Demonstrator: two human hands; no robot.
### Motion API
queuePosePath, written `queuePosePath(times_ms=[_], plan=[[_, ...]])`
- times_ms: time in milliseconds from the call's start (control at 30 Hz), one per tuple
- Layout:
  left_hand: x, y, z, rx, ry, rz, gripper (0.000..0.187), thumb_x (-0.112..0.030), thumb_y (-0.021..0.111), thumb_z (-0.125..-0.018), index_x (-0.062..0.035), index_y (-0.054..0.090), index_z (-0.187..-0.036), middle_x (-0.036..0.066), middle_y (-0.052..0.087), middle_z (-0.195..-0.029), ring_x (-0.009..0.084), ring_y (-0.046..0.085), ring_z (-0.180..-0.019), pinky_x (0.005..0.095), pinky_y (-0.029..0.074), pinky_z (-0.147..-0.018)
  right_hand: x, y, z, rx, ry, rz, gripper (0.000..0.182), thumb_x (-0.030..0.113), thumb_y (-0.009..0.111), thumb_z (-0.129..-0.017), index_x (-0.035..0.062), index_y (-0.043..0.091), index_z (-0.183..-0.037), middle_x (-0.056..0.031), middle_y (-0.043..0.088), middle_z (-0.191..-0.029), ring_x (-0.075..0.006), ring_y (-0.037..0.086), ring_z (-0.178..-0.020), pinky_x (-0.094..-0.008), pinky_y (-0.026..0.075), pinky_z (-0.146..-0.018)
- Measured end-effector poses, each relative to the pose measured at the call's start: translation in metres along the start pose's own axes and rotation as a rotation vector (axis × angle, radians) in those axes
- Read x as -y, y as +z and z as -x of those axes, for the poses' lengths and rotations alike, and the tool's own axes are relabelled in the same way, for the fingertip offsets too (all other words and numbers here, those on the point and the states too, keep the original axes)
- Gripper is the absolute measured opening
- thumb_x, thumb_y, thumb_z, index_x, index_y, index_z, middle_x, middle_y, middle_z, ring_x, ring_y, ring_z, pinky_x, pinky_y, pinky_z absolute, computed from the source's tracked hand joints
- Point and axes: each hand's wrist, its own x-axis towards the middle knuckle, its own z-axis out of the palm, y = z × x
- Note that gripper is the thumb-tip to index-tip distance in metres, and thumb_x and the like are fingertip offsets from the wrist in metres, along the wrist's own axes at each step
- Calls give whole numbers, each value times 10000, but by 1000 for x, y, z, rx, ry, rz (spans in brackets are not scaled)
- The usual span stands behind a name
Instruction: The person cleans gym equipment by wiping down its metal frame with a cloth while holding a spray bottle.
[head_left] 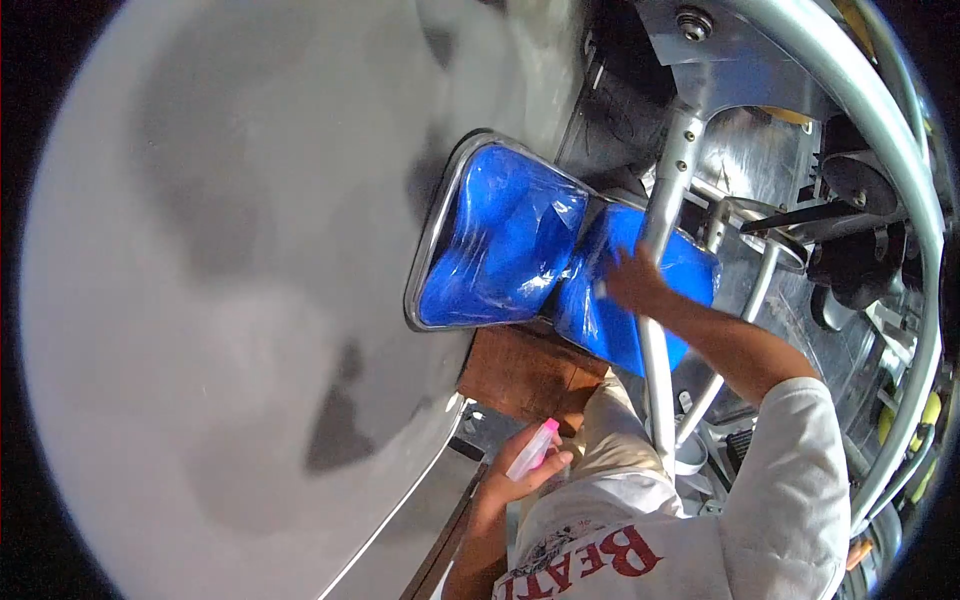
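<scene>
My left hand (522, 468), low in the view, has its fingers wrapped round a small translucent bottle with a pink cap (532, 450). Farther out, my right hand (636, 282) reaches to a blue seat pad (690, 275), its fingers spread over the pad and its wrist beside a silver metal tube (655, 370). A small pale spot shows at the fingertips. Joined to that pad is a blue panel (505, 235) with a dark, shiny rim. Clear, wrinkled plastic film covers both blue parts and throws bright reflections.
A grey wall (250, 300) with shadows fills the left side. Below the blue panel stands a brown wooden box-like piece (525, 370). Curved silver tubing (915, 180) and dark machine parts (860, 230) crowd the right. My legs (610, 430) are close to the seat.
</scene>
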Motion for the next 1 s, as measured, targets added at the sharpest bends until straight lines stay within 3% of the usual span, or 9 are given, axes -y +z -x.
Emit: queuePosePath(times_ms=[133,300,367,500,600,667,800,900,1000], plan=[[2,1,4,-4,-13,-76,245,-167,773,-842,-68,584,-964,5,601,-794,107,581,-733,280,482,-673,-102,-33,-22,-409,485,-357,246,214,616,-827,103,696,-1032,-99,617,-1089,-363,540,-1011,-451,459,-851],[3,8,9,38,-31,-49,245,-153,769,-849,-56,581,-972,17,623,-801,110,604,-739,274,489,-676,-23,38,25,-806,275,-388,155,178,653,-739,112,657,-880,-102,526,-908,-336,531,-896,-538,434,-801],[6,11,10,28,-25,4,241,-149,768,-849,-53,582,-967,23,630,-801,116,620,-743,279,500,-675,42,61,62,-350,231,-419,117,216,641,-770,165,660,-873,-85,527,-899,-310,532,-905,-528,414,-783],[10,14,7,46,-5,-53,228,-144,766,-851,-55,591,-966,33,639,-804,124,643,-746,287,520,-679,51,47,86,-593,-93,-499,134,217,614,-792,199,668,-914,-93,541,-972,-320,528,-965,-497,425,-780],[1,16,6,-5,101,-120,298,-223,792,-824,-68,610,-1001,49,631,-806,153,617,-726,320,501,-648,-9,25,42,-534,353,-726,236,171,614,-785,168,662,-1016,-126,552,-1091,-370,512,-1003,-485,441,-838],[6,17,5,31,45,-123,299,-213,796,-820,-71,611,-1008,59,636,-823,168,624,-729,327,506,-650,-47,7,21,-813,499,-451,431,126,655,-737,155,648,-1167,-142,550,-1134,-381,498,-1013,-481,439,-884],[3,23,7,26,165,-213,306,-211,797,-820,-71,612,-1019,72,638,-839,183,629,-730,334,511,-658,-35,-11,24,-813,662,-641,716,51,721,-657,156,554,-1345,-143,553,-1188,-388,486,-1015,-472,437,-922],[2,25,14,37,74,-210,295,-213,790,-828,-71,609,-1011,67,634,-835,181,622,-727,330,507,-661,37,69,58,-860,737,-691,546,96,736,-736,67,589,-1261,-196,538,-1220,-391,503,-1120,-589,368,-976],[12,27,14,25,37,-139,272,-163,790,-827,-63,612,-1007,37,634,-825,128,614,-754,306,511,-685,97,73,151,-630,649,-815,399,114,716,-754,34,628,-1135,-165,571,-1163,-354,510,-1062,-543,376,-925]])
